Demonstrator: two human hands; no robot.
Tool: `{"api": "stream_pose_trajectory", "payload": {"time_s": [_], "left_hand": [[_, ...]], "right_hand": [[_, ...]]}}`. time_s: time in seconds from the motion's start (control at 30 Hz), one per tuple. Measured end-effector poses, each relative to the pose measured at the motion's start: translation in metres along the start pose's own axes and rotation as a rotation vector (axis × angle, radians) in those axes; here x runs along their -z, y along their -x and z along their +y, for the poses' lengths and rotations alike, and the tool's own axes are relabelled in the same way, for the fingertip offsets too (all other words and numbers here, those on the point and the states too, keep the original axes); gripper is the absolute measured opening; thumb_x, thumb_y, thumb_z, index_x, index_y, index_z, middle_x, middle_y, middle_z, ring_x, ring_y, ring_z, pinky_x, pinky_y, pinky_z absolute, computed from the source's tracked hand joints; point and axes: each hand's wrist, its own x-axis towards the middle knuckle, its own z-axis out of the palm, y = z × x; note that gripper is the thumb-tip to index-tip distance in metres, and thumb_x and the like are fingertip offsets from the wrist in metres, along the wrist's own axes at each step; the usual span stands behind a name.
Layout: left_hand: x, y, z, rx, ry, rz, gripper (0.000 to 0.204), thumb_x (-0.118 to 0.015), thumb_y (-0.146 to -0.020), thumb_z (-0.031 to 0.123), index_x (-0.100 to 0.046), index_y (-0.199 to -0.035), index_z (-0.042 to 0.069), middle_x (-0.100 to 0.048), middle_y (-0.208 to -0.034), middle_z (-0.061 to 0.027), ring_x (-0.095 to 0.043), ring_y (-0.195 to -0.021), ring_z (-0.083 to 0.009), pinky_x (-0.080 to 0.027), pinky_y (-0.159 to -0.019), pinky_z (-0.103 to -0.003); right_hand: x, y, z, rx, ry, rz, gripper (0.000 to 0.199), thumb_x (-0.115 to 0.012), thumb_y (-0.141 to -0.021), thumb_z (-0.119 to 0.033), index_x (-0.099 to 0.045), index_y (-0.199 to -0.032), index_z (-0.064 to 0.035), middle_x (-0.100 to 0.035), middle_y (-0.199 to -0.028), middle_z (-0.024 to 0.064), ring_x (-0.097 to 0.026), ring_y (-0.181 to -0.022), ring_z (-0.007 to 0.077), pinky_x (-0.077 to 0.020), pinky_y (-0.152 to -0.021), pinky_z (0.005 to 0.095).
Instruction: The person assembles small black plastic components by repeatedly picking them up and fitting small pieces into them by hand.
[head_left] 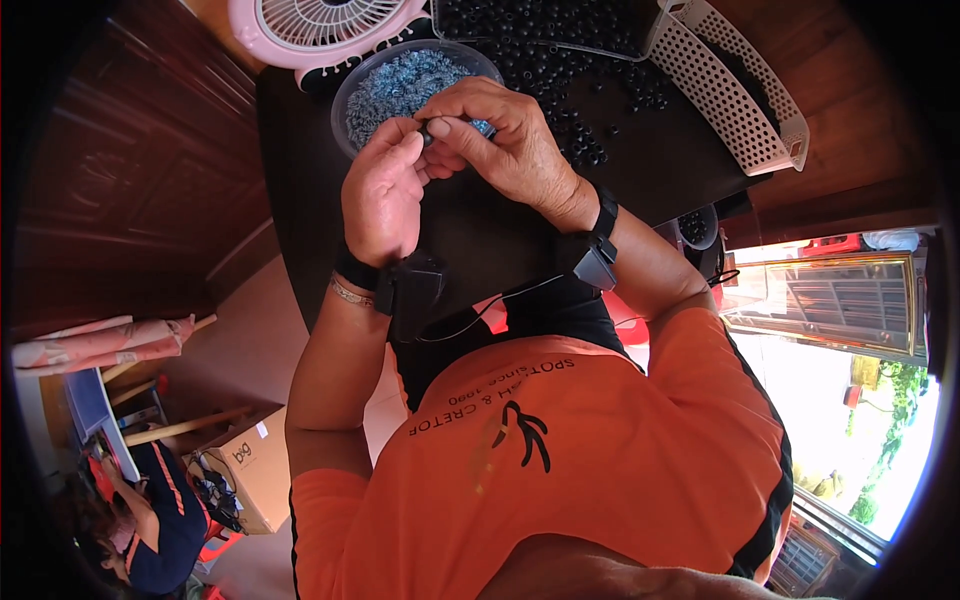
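Above the near side of a round clear tub, my two hands meet at the fingertips. My left hand pinches a small black piece between thumb and fingers. From the other side, the thumb and fingers of my right hand press on the same piece. Its exact kind is too small to make out. Small shiny blue-silver pieces fill the tub, partly hidden by my hands. Loose black bead-like pieces lie scattered on the dark table to the right.
A clear tray of black pieces stands at the far side. Right of it is a white perforated basket; a pink fan stands far left. A thin cable hangs near my lap. Another person is at lower left beside a cardboard box.
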Motion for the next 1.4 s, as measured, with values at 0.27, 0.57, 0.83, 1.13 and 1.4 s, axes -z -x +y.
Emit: {"api": "stream_pose_trajectory", "payload": {"time_s": [0.27,0.57,0.83,1.13,1.4], "left_hand": [[0.009,-0.003,0.004,0.039,-0.108,-0.038,0.02,-0.045,-0.09,0.017,-0.054,-0.095,0.001,-0.057,-0.082,-0.0064,-0.055,-0.075,-0.0146,-0.041,-0.072,-0.027],[0.005,0.0,0.002,-0.016,-0.122,-0.019,0.018,-0.045,-0.09,0.015,-0.053,-0.096,0.0,-0.057,-0.082,-0.0063,-0.054,-0.075,-0.0142,-0.041,-0.072,-0.026],[0.007,0.001,-0.001,-0.001,0.064,0.0,0.014,-0.046,-0.09,0.012,-0.052,-0.094,0.001,-0.055,-0.088,-0.0077,-0.053,-0.082,-0.0156,-0.042,-0.076,-0.029],[0.004,0.001,-0.007,-0.028,0.077,0.02,0.01,-0.046,-0.091,0.012,-0.05,-0.089,0.003,-0.054,-0.082,-0.0048,-0.052,-0.077,-0.0132,-0.042,-0.074,-0.029],[0.001,0.0,-0.007,-0.014,0.075,0.001,0.01,-0.045,-0.092,0.011,-0.05,-0.088,0.004,-0.053,-0.083,-0.0041,-0.052,-0.076,-0.0125,-0.043,-0.073,-0.028]], "right_hand": [[0.009,-0.006,0.002,0.121,0.054,-0.064,0.011,-0.064,-0.081,-0.008,-0.066,-0.091,-0.0039,-0.066,-0.087,0.0067,-0.061,-0.083,0.0215,-0.0485,-0.076,0.0317],[0.004,-0.004,0.001,0.112,0.094,-0.013,0.017,-0.069,-0.073,-0.012,-0.066,-0.088,-0.0052,-0.064,-0.084,0.0081,-0.062,-0.082,0.0258,-0.0495,-0.074,0.034],[-0.009,0.003,-0.008,0.07,0.198,0.063,0.029,-0.072,-0.064,-0.011,-0.065,-0.092,-0.0055,-0.063,-0.089,0.0094,-0.061,-0.085,0.0277,-0.0499,-0.075,0.0358],[-0.011,0.005,-0.01,0.071,0.248,0.091,0.024,-0.07,-0.066,-0.008,-0.065,-0.089,-0.0048,-0.063,-0.085,0.0091,-0.06,-0.082,0.0279,-0.0499,-0.073,0.0355],[-0.007,0.005,-0.009,0.101,0.245,0.061,0.021,-0.067,-0.066,-0.006,-0.065,-0.087,-0.0052,-0.063,-0.082,0.0081,-0.06,-0.08,0.0275,-0.0505,-0.07,0.0358]]}}
